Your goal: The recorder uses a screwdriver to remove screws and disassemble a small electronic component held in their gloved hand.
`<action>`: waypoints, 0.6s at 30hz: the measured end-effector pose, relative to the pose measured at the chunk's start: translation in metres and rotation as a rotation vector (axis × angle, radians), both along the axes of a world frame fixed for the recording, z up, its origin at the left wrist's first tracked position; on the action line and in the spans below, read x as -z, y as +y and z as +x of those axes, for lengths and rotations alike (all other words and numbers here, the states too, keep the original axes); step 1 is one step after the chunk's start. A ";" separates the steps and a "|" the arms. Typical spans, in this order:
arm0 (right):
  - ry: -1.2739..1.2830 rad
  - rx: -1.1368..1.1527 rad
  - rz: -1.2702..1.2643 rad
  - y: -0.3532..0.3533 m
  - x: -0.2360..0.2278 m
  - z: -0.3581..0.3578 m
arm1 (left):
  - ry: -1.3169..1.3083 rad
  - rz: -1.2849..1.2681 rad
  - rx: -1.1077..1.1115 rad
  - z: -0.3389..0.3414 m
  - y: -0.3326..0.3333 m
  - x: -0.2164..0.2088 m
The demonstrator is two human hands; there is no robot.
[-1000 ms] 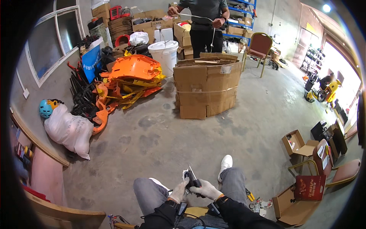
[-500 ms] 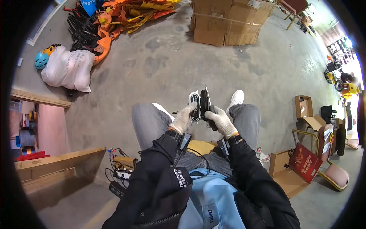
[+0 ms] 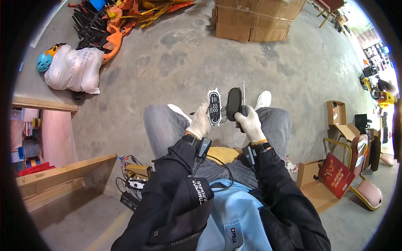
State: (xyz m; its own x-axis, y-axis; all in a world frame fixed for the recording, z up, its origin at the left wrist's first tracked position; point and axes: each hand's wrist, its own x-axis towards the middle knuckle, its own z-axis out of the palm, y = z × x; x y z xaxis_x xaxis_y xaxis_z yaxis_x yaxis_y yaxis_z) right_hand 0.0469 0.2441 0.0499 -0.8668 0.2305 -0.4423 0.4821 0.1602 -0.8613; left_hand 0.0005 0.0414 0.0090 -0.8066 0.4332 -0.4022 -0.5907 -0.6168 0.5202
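My left hand, in a white knit glove, grips an oval display panel with a dark face, pale digits and a ragged whitish rim. My right hand, gloved too, is closed round a screwdriver whose thin metal shaft points away from me. The thumb side of that hand also pinches the lower end of a black oval cover. Cover and panel are side by side over the floor between my knees, a narrow gap between their upper parts. What lies between their lower ends is too small to make out.
Wired electronic parts lie on the floor left of my leg, by a wooden board. On the right are an open cardboard box and a folding chair. Ahead stand a big carton and a white sack.
The black cover has turned from nearly edge-on to show its broad face and moved away from the panel. My right hand has shifted right, and the screwdriver shaft now shows apart from the cover.
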 end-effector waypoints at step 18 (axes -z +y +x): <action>-0.050 0.095 -0.025 0.014 0.020 -0.001 | -0.067 -0.209 0.102 0.002 -0.006 0.001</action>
State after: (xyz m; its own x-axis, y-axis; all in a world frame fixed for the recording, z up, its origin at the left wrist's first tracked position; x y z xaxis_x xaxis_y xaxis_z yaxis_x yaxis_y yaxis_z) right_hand 0.0461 0.2581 0.0301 -0.8183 0.2986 -0.4911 0.5367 0.0908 -0.8389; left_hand 0.0020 0.0351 0.0075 -0.7315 0.4125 -0.5430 -0.6819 -0.4351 0.5880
